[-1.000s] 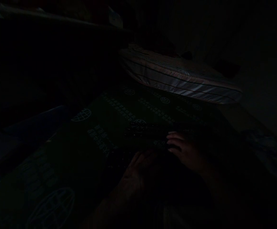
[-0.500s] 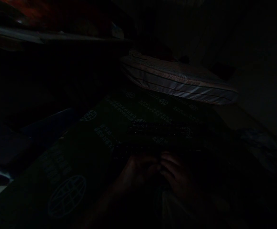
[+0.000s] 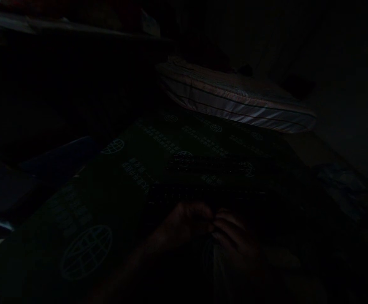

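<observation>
The scene is very dark. My left hand [image 3: 184, 223] and my right hand [image 3: 234, 232] meet low in the middle, fingers curled and touching each other over a dark green sheet [image 3: 114, 198] printed with pale globe marks and text. Whatever lies between the fingers is lost in the dark. Just beyond the hands lies a dark strip of small glinting pieces [image 3: 209, 166] on the sheet.
A striped, shiny cushion or folded mattress [image 3: 234, 103] lies at the back right. A dark shelf or ledge [image 3: 70, 29] runs along the top left. Bluish cloth [image 3: 57, 158] lies left of the sheet.
A second ago both hands lay apart and flat on the sheet, fingers out. They have drawn back toward me and come together with curled fingers.
</observation>
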Demonstrator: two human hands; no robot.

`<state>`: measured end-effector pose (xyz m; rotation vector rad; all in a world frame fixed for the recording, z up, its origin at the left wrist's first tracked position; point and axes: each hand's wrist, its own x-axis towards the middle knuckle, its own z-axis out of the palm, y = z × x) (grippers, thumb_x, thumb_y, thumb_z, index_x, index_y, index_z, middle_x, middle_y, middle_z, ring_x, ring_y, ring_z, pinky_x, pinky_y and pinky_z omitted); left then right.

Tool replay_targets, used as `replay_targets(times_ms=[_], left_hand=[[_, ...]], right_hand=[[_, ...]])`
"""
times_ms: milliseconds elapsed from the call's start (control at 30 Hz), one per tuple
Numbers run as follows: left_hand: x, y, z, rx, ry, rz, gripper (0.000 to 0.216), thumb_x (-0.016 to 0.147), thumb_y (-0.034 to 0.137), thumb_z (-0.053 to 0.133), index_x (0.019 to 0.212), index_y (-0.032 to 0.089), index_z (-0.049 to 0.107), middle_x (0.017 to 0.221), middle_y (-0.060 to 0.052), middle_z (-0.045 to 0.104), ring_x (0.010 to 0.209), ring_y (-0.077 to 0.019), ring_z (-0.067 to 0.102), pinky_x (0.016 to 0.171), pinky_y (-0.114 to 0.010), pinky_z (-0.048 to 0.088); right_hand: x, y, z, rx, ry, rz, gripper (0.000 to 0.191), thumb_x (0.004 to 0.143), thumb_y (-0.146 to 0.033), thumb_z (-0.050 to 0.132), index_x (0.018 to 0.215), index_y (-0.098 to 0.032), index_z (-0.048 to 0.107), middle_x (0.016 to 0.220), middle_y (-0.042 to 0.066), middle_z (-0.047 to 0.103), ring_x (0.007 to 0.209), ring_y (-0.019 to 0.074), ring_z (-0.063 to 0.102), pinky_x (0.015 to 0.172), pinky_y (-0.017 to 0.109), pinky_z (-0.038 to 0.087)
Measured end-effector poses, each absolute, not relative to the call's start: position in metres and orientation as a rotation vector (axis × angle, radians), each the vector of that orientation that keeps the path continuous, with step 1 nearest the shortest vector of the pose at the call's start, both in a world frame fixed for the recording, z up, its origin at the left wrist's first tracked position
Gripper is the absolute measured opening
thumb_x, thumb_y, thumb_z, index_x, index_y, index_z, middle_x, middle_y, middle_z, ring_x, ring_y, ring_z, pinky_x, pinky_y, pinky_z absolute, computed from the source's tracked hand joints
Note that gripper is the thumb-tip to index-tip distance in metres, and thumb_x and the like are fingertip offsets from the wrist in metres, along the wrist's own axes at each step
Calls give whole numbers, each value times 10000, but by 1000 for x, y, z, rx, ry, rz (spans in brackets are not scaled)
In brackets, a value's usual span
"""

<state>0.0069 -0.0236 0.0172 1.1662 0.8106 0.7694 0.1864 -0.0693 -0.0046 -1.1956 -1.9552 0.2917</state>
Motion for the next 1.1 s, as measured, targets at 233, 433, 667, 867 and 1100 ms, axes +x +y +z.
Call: replay_targets(times_ms=[233,433,667,867,1100], left_hand=[[10,-24,20,1087,801,709,132,636,207,749,736,153,682,729,10,662,695,-107,600,669,-223,484],[11,-26,14,1173,823,713,130,652,252,735,733,167,679,746,3,676,711,-135,619,675,-256,516],[-6,-15,21,1635,1308,978,112,780,267,594,804,181,662,799,-4,688,720,-140,639,637,-221,509],[-20,-7,14,1882,1596,1126,194,848,290,490,911,193,646,877,-15,696,775,-166,661,690,-252,528],[-16,-8,15,2011,1584,1135,177,856,229,479,898,175,642,872,-34,677,786,-167,650,715,-262,523]], right_hand=[[192,-75,2,-1172,-1990,197,230,862,-193,524,1019,-307,648,974,39,704,900,225,678,728,354,611],[201,-73,-8,-1154,-2001,196,241,844,-204,557,1042,-305,652,1036,54,693,973,245,655,750,390,605],[223,-46,-11,-1359,-1953,223,138,834,-257,568,917,-264,677,1125,69,656,1080,263,595,898,482,527],[221,-23,-10,-1361,-2038,270,125,809,-231,576,859,-258,688,1158,66,640,1122,265,563,939,501,478],[210,-13,-7,-1353,-2205,186,127,795,-190,587,848,-237,692,1145,75,642,1121,268,557,932,490,475]])
